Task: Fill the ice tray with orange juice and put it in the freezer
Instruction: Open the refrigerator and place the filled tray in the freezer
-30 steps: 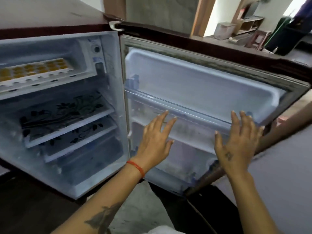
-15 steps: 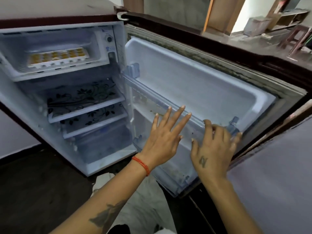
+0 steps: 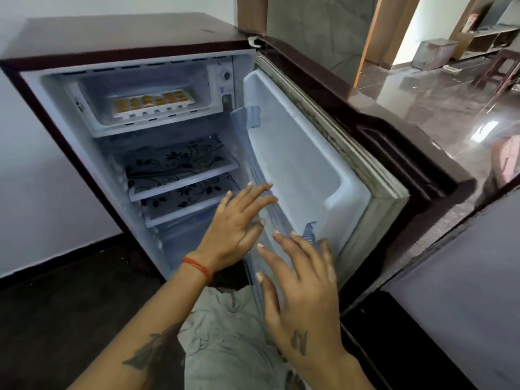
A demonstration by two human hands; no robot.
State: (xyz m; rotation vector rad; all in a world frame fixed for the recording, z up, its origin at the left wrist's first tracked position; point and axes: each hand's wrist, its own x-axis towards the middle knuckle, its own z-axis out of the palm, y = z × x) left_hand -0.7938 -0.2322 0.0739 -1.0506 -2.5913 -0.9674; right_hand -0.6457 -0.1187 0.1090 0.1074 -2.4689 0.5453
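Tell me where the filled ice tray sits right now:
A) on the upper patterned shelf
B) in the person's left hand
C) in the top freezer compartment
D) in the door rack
C: the ice tray, its cells orange, lies flat in the freezer compartment at the top of the fridge, while the left hand and right hand are both spread open and hold nothing.

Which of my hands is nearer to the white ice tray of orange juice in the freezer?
Left. The left hand is spread open below the white ice tray, in front of the floral shelves; the right hand is lower and farther right, by the door's edge.
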